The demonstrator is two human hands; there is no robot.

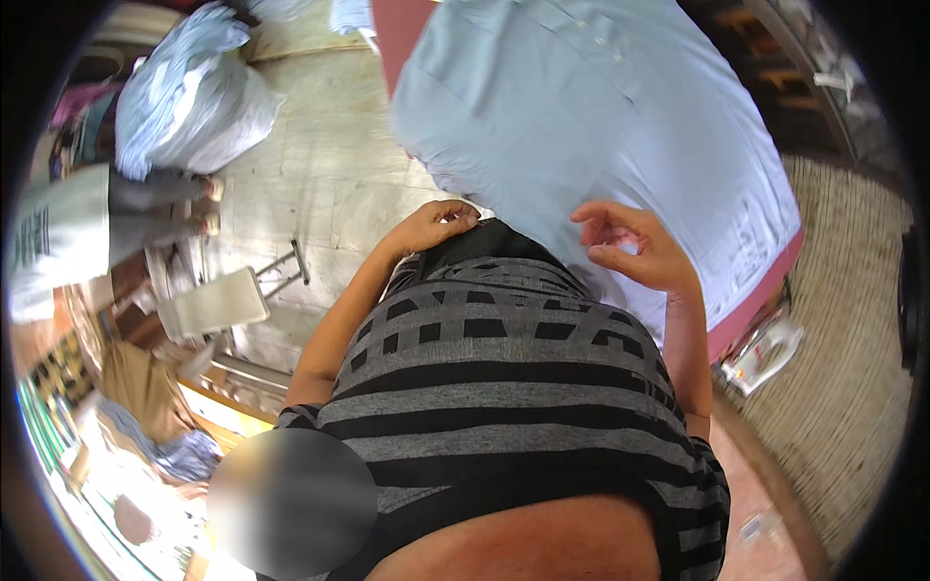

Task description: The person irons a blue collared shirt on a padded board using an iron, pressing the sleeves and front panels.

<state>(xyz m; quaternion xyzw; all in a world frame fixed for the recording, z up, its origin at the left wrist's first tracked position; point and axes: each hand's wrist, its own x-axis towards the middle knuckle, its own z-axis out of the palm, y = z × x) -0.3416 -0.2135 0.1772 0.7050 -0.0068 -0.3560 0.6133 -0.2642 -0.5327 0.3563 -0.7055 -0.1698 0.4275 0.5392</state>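
Observation:
A light blue button-up shirt point(542, 107) lies spread over a table with a dark red cover point(399, 39), its near edge reaching my waist. My left hand point(436, 228) is at the shirt's near left corner, thumb and forefinger pinched together. What lies between those fingertips is too small to make out; a bit of white shows beside them. Over the shirt's near part, my right hand point(635, 250) hovers with thumb and fingers bent and apart, holding nothing visible.
A large bundle of pale blue cloth in clear plastic point(199, 107) stands on the tiled floor at far left. Nearer are a person in grey trousers point(145, 208) and a small white-topped stool point(213, 300). A white plastic packet point(765, 358) lies right of the table.

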